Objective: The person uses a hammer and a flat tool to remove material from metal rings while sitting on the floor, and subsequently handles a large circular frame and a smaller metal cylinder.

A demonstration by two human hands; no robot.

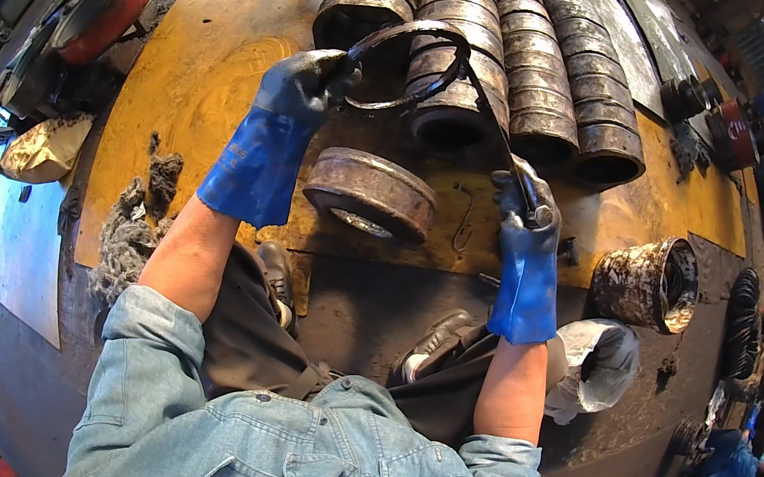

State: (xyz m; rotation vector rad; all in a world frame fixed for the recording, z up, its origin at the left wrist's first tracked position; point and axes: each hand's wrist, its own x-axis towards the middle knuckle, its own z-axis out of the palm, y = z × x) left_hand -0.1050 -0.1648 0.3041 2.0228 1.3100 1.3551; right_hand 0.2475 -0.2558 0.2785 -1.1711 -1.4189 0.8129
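My left hand point(297, 90), in a dirty blue glove, is closed on the left side of a thin, dark, greasy metal ring point(454, 38) held up off the floor. My right hand point(528, 210), also gloved in blue, is closed around a long, narrow dark bar-like tool point(490, 111). The tool's upper end reaches the right side of the ring; whether it touches is unclear. Below the ring, a thick rusty metal ring point(385, 189) lies tilted on the yellow sheet point(193, 109). A bent wire hook point(465, 222) lies to its right.
Several rows of stacked, worn metal rings point(466, 12) lie ahead. On the right stand a stained round container point(630, 283) and a whitish plastic bag point(596, 372). Grey fibrous waste point(129, 244) sits at left, near a red round pan point(112, 16). Another person point(728, 463) is far right.
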